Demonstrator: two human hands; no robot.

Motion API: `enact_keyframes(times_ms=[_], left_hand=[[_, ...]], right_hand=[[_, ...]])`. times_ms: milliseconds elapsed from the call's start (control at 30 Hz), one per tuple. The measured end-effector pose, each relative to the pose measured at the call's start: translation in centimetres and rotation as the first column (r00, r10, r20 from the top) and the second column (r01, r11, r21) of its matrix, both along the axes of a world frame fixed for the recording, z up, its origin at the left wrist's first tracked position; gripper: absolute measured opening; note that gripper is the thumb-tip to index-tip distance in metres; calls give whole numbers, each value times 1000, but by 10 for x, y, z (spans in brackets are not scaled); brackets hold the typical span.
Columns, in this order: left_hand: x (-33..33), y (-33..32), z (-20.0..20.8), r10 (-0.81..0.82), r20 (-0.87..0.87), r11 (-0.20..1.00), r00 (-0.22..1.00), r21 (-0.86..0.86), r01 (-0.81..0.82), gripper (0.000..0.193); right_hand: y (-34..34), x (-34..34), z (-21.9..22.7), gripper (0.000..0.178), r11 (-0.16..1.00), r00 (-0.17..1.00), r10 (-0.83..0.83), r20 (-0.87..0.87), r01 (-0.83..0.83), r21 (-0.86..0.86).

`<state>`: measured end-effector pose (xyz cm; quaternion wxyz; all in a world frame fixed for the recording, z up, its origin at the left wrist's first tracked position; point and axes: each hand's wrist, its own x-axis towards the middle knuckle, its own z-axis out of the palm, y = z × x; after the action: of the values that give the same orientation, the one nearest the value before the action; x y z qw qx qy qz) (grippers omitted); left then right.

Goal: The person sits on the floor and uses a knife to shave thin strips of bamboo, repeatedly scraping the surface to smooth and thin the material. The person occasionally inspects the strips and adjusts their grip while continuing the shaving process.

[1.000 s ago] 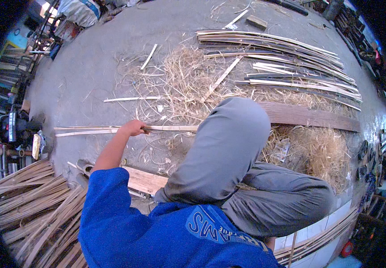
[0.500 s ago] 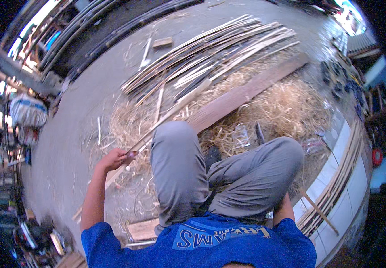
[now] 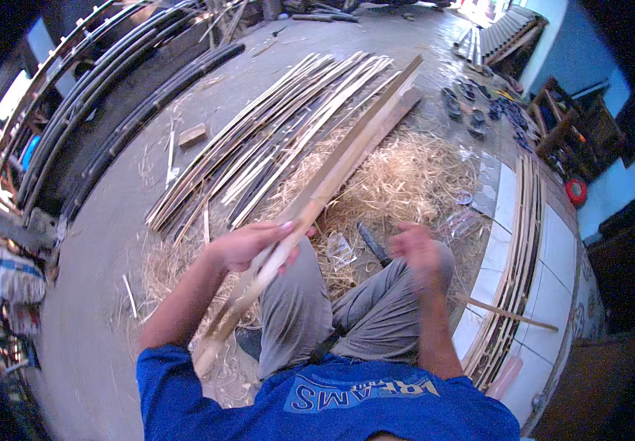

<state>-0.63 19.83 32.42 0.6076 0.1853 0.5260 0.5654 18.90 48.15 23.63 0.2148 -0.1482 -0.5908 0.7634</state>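
Observation:
My left hand point(image 3: 255, 248) is closed round a long pale bamboo strip point(image 3: 336, 165). The strip runs slantwise past my left knee, from low beside my leg up to the far side. Over my right knee, my right hand point(image 3: 417, 253) is smeared by motion, so its grip cannot be made out. Beneath the strip, mostly covered by it, lies a brown plank point(image 3: 406, 103). Between my knees are a dark, narrow, curved object point(image 3: 373, 245) and a piece of clear plastic point(image 3: 340, 251).
Curly shavings point(image 3: 413, 173) heap ahead of me. Long split strips point(image 3: 259, 140) lie beyond, left of the plank, near a small wooden block point(image 3: 193, 134). More strips point(image 3: 512, 272) rest on white tiles point(image 3: 553, 250) at right. Sandals point(image 3: 472, 117) and dark poles point(image 3: 159, 110) lie farther off.
My left hand has come up and right from beside my left knee, bringing the strip over the plank. My right hand has risen into view above my right knee. The view has shifted.

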Motion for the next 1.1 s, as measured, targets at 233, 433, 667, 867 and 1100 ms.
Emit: enact_keyframes(times_ms=[233, 433, 667, 867, 1100], left_hand=[[35, 143, 6, -30, -474, 997, 880, -72, -5, 47], [38, 155, -23, 115, -901, 980, 419, 173, 103, 61], [55, 29, -62, -93, -556, 995, 826, -77, 60, 52], [132, -21, -102, -135, -639, 988, 758, -147, 52, 34], [147, -6, -97, -19, -722, 971, 692, -179, -160, 32]], right_hand=[[-189, -11, -25, 36, 858, 871, 490, 42, -473, -200], [-186, -40, -30, 32, 774, 999, -38, -37, 6, -633], [0, -43, 22, 51, 616, 946, -156, -285, -132, -777], [24, -62, 34, 43, 684, 962, -162, -218, -50, -727], [35, -85, -10, 33, 838, 961, -197, 197, 269, -475]])
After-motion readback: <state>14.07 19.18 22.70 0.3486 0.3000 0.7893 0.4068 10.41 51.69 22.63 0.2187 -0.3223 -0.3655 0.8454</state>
